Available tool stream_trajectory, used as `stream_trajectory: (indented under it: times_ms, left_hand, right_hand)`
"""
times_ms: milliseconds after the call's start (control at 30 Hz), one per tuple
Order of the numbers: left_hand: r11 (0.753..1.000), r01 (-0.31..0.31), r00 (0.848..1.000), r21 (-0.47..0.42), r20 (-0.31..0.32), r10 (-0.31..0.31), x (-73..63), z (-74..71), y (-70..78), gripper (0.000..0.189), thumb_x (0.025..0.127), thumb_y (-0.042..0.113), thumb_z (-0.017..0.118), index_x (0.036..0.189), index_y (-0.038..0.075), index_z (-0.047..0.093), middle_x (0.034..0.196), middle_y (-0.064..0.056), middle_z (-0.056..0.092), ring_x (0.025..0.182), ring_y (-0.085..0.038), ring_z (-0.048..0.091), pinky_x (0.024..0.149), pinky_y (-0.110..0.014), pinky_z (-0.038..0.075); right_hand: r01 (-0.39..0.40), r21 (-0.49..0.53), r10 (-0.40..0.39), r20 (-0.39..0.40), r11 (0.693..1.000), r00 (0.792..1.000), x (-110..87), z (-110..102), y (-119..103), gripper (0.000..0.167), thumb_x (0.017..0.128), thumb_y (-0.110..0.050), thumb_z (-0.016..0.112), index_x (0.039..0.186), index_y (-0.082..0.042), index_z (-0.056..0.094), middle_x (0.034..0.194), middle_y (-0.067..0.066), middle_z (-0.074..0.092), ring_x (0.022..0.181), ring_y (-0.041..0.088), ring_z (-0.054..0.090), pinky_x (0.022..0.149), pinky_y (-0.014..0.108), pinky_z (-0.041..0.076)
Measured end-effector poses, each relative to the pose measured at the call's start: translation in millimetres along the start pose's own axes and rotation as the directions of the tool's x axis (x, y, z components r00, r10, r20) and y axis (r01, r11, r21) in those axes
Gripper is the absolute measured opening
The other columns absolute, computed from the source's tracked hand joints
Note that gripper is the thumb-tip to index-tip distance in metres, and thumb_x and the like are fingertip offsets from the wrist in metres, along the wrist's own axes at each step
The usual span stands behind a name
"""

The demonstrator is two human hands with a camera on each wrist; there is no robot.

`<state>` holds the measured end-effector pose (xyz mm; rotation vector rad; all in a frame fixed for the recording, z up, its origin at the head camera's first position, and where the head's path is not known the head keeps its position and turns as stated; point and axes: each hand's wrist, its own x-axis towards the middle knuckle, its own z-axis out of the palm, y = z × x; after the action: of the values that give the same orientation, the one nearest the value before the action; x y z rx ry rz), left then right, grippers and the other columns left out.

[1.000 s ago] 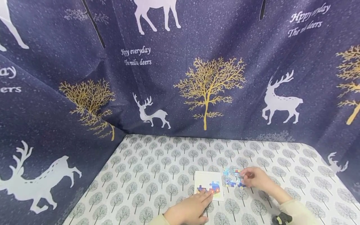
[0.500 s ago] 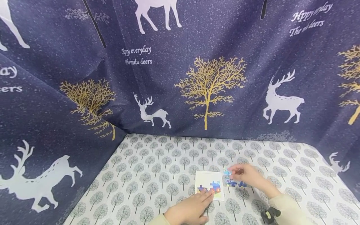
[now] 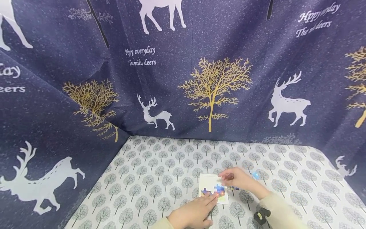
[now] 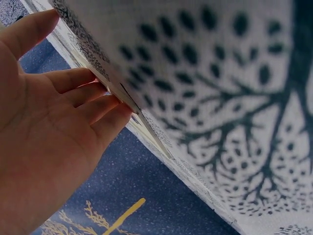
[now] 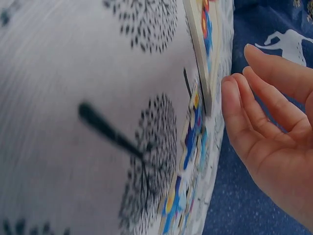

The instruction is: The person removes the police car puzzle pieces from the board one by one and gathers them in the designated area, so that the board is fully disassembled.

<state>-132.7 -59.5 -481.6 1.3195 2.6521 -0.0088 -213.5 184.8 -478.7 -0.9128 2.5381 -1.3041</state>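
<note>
A pale, thin puzzle board [image 3: 208,178] lies on the cloth, with blue and red puzzle pieces [image 3: 219,188] on its lower part. My left hand [image 3: 195,210] rests on the board's lower left edge, fingers straight; the left wrist view shows the fingertips [image 4: 128,113] at that edge. Over the board's upper right corner hovers my right hand [image 3: 240,180]. Its fingers are bent loosely, and I see nothing between them in the right wrist view. Loose puzzle pieces [image 5: 193,132] lie just beside the board, partly covered by the right hand in the head view.
The table has a white cloth [image 3: 148,190] printed with grey trees. A dark blue curtain [image 3: 183,95] with deer and trees hangs behind and to the left. A black device [image 3: 261,215] sits at the right wrist.
My right hand has moved left from the loose pieces to above the board's right side, uncovering a light blue piece behind it. The left hand stays in place.
</note>
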Motion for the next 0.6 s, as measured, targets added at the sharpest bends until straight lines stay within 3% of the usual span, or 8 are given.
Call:
stream_trajectory:
  times_ms: [200, 600]
  left_hand:
    - [1.000, -0.005, 1.000, 0.010, -0.008, 0.005, -0.5, -2.4, 0.9, 0.073, 0.093, 0.048, 0.056, 0.150, 0.010, 0.033, 0.157, -0.003, 0.025, 0.143, -0.020, 0.027, 0.111, -0.030, 0.033]
    - [1.000, -0.011, 1.000, -0.009, -0.011, 0.011, -1.7, -1.6, 0.6, 0.072, 0.093, 0.048, 0.055, 0.150, 0.009, 0.033, 0.157, -0.004, 0.026, 0.143, -0.021, 0.026, 0.111, -0.031, 0.033]
  right_hand:
    - [-0.043, 0.022, 0.042, 0.062, 0.999, 0.997, 5.2, 8.7, -0.7, 0.033, 0.078, -0.006, 0.074, 0.109, 0.003, 0.067, 0.095, 0.012, 0.070, 0.082, 0.016, 0.065, 0.072, 0.022, 0.055]
    - [-0.101, -0.005, 0.101, 0.081, 0.995, 0.992, 3.8, 13.2, -5.1, 0.034, 0.068, -0.001, 0.078, 0.102, 0.001, 0.071, 0.089, 0.004, 0.063, 0.079, 0.017, 0.059, 0.071, 0.021, 0.053]
